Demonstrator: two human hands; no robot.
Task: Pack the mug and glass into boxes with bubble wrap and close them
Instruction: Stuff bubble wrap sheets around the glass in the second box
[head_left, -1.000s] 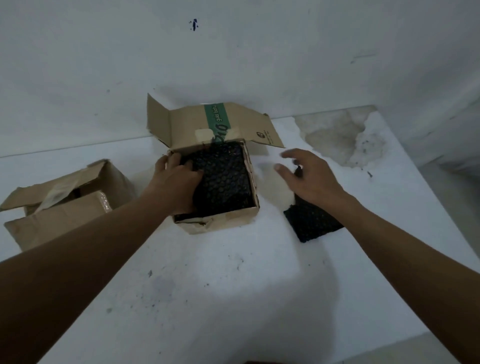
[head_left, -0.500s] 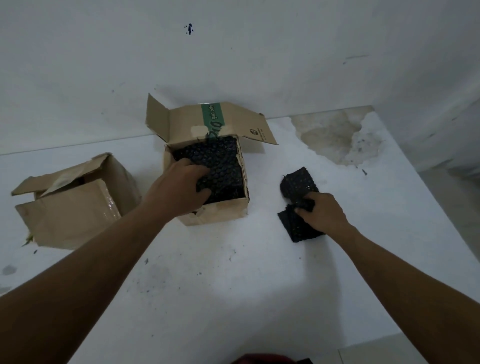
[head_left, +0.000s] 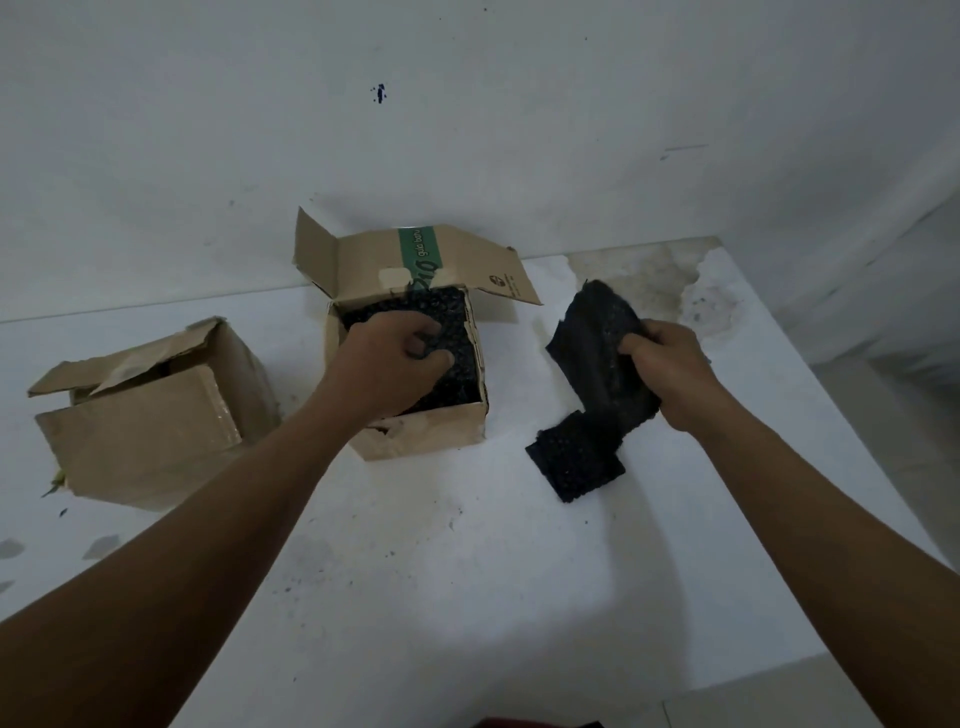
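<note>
An open cardboard box (head_left: 426, 431) with a green-striped flap stands at the table's middle, filled with black bubble wrap (head_left: 457, 332). My left hand (head_left: 387, 364) reaches into it and its fingers pinch the wrap inside. To the right, my right hand (head_left: 667, 371) grips a loose sheet of black bubble wrap (head_left: 592, 358) and holds its upper part off the table; its lower end (head_left: 574, 465) still lies on the surface. No mug or glass shows; whatever sits under the wrap is hidden.
A second cardboard box (head_left: 150, 421) sits at the left with its flaps partly folded over. The white table (head_left: 441, 571) meets a white wall behind; its right edge drops off near a stained patch (head_left: 649, 275).
My right hand closed on the loose sheet and lifted its top end off the table. My left hand shifted further into the box and curled onto the wrap.
</note>
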